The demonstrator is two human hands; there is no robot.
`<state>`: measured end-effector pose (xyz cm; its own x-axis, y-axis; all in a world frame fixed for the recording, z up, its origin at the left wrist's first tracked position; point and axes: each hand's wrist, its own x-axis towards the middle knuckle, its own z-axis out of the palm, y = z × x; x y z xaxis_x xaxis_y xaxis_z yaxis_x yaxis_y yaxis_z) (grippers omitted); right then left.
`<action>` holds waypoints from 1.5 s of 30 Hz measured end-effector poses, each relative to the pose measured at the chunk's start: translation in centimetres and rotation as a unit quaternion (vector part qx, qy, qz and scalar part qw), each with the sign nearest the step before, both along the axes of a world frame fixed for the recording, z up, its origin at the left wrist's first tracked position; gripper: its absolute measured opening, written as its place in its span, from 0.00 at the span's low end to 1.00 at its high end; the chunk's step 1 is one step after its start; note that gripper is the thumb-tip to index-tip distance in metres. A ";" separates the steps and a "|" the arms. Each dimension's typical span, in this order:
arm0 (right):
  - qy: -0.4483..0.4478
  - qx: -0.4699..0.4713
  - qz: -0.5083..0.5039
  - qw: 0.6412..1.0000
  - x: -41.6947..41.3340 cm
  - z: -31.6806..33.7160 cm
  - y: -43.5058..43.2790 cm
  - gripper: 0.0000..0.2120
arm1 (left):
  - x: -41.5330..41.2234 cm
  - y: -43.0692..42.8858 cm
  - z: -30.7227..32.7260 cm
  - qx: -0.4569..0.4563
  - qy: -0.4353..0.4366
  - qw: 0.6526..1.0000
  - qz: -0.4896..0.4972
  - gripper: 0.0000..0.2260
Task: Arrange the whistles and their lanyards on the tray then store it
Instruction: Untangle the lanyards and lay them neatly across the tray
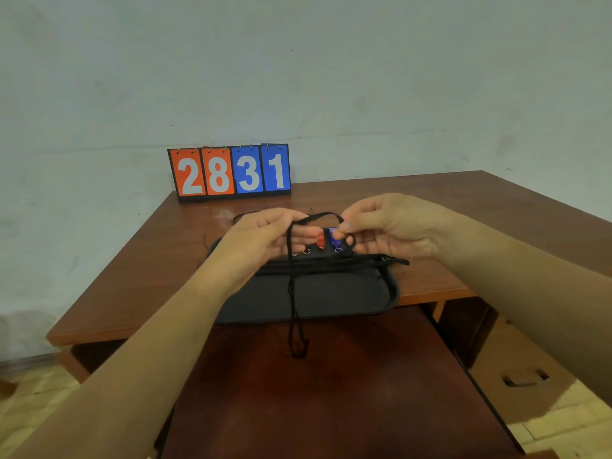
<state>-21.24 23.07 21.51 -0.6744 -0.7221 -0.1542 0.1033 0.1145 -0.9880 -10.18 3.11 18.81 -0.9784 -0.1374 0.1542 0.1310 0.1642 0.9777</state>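
Both hands work over the open black case (308, 293) that lies on the bench (463, 207), with a black lanyard (291, 260) strung between them. The left hand (265, 236) has its fingers (281, 223) closed on the cord where it bends; from that pinch the doubled length hangs straight down over the near half of the case and past the bench edge toward the person. The right hand (390, 226) pinches the other end of the short raised span, thumb and forefinger pressed together just above the blue whistle (336, 240).

The tray half of the case sits right under the hands. In it the blue whistle and a red whistle (320, 241) stand side by side, with small metal rings in a row on their near side; the rest of the tray is hidden behind the hands.

The cord's long axis runs toward the person, while the tray lies beyond and below the fingers. By my judgement, the hanging length has to be gathered up and away from the body, and the left hand, which carries that length, is better placed to lead. A flip scoreboard (229, 170) stands at the far edge.
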 end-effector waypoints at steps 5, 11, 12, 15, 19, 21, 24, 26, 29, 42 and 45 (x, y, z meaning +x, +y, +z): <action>0.007 0.030 0.044 0.999 1.3 -2.7 -1.1 0.13 | 0.2 0.3 0.9 -0.241 0.078 0.965 0.064 0.13; -0.047 -0.037 0.160 0.985 3.3 -4.7 -3.0 0.09 | 0.1 0.1 0.8 -0.337 0.110 0.930 0.095 0.11; -0.048 -0.038 0.162 0.985 3.5 -4.7 -3.0 0.06 | 0.2 -0.2 0.8 -0.348 0.106 0.925 0.107 0.10; 0.000 -0.006 0.153 0.988 3.3 -4.3 -2.4 0.06 | 0.5 -1.9 0.4 -0.363 0.071 0.919 0.136 0.06; 0.081 0.035 0.098 0.991 1.7 -4.3 -0.7 0.13 | 1.3 -4.6 -0.7 -0.351 0.038 0.922 0.162 0.03; 0.110 0.055 0.065 0.990 0.6 -4.5 0.3 0.14 | 1.8 -5.9 -1.5 -0.349 0.021 0.919 0.181 0.04; 0.157 0.114 0.023 0.981 -0.5 -4.7 1.8 0.13 | 2.0 -7.5 -2.9 -0.388 -0.026 0.905 0.176 0.05; 0.184 0.143 -0.001 0.973 -1.0 -4.9 2.6 0.10 | 2.1 -8.3 -3.8 -0.398 -0.042 0.899 0.178 0.06; 0.238 0.169 -0.033 0.956 -1.9 -5.5 3.5 0.06 | 2.3 -9.0 -4.7 -0.395 -0.062 0.898 0.183 0.06; 0.423 0.274 -0.030 0.863 -5.2 -8.6 5.1 0.06 | 2.2 -11.2 -7.2 -0.395 -0.079 0.893 0.199 0.02; 0.433 0.287 -0.029 0.854 -5.4 -9.1 5.0 0.07 | 2.0 -11.6 -7.7 -0.410 -0.089 0.889 0.185 0.02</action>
<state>-26.61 28.06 12.42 -0.7467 -0.6572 0.1031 -0.6161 0.6247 -0.4798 -8.15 -8.52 11.15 -0.9084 -0.3679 0.1987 -0.2253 0.8309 0.5088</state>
